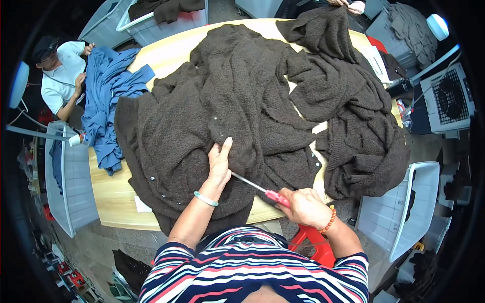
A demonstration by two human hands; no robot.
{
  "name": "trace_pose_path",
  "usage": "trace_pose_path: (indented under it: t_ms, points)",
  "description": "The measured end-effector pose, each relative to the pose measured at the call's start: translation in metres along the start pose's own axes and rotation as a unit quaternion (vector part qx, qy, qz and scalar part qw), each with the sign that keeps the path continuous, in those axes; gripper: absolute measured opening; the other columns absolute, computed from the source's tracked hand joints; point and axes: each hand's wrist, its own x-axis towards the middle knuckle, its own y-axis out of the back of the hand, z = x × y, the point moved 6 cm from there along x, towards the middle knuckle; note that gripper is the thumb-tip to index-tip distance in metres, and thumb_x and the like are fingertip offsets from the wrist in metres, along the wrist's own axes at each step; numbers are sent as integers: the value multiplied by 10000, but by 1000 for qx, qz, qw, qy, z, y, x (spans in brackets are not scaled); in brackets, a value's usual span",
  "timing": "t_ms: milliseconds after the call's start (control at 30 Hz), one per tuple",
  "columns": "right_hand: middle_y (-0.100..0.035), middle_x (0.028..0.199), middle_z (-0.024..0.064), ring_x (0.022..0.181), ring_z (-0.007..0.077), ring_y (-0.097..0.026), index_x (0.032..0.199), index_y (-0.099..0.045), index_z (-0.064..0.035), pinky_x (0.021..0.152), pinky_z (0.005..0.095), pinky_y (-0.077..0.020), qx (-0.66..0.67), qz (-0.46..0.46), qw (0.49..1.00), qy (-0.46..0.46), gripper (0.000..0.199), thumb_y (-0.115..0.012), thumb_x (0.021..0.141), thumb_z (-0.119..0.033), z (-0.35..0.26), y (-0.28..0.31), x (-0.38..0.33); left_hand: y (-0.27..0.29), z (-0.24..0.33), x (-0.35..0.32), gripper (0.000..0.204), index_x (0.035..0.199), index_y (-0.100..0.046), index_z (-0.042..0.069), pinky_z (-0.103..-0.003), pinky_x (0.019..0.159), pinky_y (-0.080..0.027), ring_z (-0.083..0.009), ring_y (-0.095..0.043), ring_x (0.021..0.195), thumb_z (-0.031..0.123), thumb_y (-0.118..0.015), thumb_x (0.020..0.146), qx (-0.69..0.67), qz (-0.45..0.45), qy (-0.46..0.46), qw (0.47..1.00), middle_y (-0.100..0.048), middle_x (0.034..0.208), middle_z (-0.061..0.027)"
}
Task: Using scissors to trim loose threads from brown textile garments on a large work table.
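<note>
**Hands at a dark knit on the table**

The left hand (220,162) lies flat, fingers extended, pressing the dark brown knitted garment (212,101). The right hand (303,206) grips a red-handled tool (262,190), its metal shaft pointing under the left palm. The garment sprawls across a wooden table (113,194), white bins (70,177) alongside.

A small white slip (143,204), perhaps a label, lies flat on the table (113,194) near its left front corner, with one edge tucked under the knit (202,101). White sheets (375,59) with faint lines, rectangular, lie at the table's far right corner, partly covered by the same knit.
</note>
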Motion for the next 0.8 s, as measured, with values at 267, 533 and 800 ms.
trace_pose_path:
  t_ms: [267,533,800]
  points:
    - [-630,697,168,699,351,-646,971,-578,-86,646,447,-491,-25,38,999,-17,186,-648,849,-208,2,-4,-1,26,-6,-32,441,1249,-541,-11,-328,960,-479,-188,-599,1079,145,-717,876,-9,-19,18,1000,-617,1205,-92]
    - [-629,711,177,697,371,-636,918,-586,-75,640,450,-497,-100,18,995,-2,212,-708,780,-179,-30,-11,-5,43,-10,-37,102,890,-622,74,-239,734,-479,-61,-562,772,162,-639,938,-79,14,-71,994,-634,841,12]
    - [-607,674,236,672,444,-610,922,-595,-24,639,506,-478,-195,-21,980,35,247,-702,768,-185,-32,-8,-9,40,-18,-55,213,802,-632,25,-223,614,-409,-15,-451,735,204,-681,907,50,26,-114,992,-548,784,82]
